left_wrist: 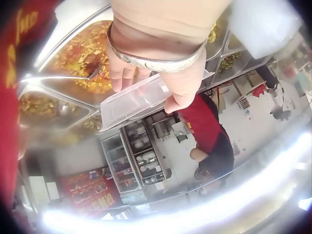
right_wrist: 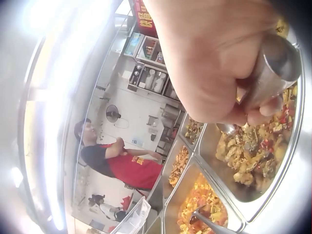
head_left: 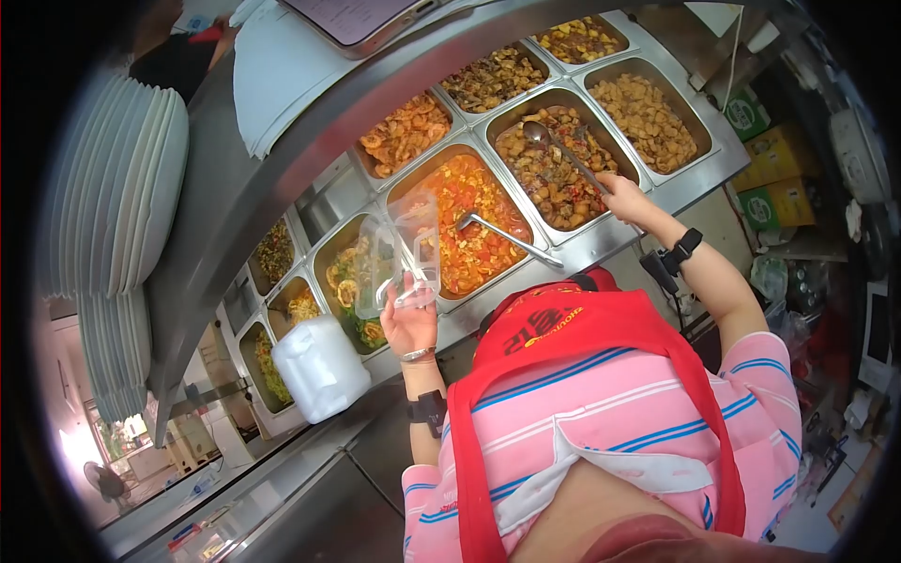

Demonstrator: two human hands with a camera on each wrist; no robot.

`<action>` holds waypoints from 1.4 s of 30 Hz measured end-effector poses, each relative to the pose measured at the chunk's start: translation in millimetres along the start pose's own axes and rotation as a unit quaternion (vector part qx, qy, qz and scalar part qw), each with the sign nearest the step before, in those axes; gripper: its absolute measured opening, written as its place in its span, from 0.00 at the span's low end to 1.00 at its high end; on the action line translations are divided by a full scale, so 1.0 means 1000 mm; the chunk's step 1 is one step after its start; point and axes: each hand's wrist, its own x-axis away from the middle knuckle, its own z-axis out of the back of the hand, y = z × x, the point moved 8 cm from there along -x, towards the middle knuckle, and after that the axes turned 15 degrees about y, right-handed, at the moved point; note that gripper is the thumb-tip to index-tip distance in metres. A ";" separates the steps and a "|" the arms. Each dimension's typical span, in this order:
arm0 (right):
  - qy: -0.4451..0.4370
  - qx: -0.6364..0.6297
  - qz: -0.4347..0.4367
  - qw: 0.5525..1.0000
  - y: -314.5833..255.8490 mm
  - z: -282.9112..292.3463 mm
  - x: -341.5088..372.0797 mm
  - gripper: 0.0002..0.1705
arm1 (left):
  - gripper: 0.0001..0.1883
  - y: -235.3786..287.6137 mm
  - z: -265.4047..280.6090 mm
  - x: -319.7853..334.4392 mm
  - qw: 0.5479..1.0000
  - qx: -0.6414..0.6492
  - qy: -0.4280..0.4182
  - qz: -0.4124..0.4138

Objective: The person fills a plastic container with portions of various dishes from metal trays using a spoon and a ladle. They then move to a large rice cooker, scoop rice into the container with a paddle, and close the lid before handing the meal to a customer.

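Note:
In the head view my left hand point(head_left: 410, 321) holds a clear plastic takeaway container point(head_left: 424, 225) over the trays, beside the tomato and egg dish point(head_left: 460, 202). The left wrist view shows thumb and fingers on either side of the container point(left_wrist: 134, 102). My right hand point(head_left: 627, 200) grips the handle of a metal serving spoon point(head_left: 574, 161). Its bowl rests among the browned meat pieces with red peppers point(head_left: 554, 192). From the right wrist, curled fingers wrap the thick handle end point(right_wrist: 273, 73), and the spoon's bowl is mostly hidden behind the hand.
A second ladle point(head_left: 511, 239) leans in the tomato and egg tray. Stacked plates point(head_left: 113, 188) stand on the shelf at left, with a phone point(head_left: 361, 19) on top. A white plastic jug point(head_left: 321, 368) stands near the left trays. Beyond the counter a person in a red apron point(right_wrist: 131, 168) stands.

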 end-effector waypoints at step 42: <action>-0.122 -0.578 -0.206 0.780 -0.007 0.053 0.057 0.21 | 0.30 -0.118 0.015 -0.153 0.986 -0.141 0.076 0.054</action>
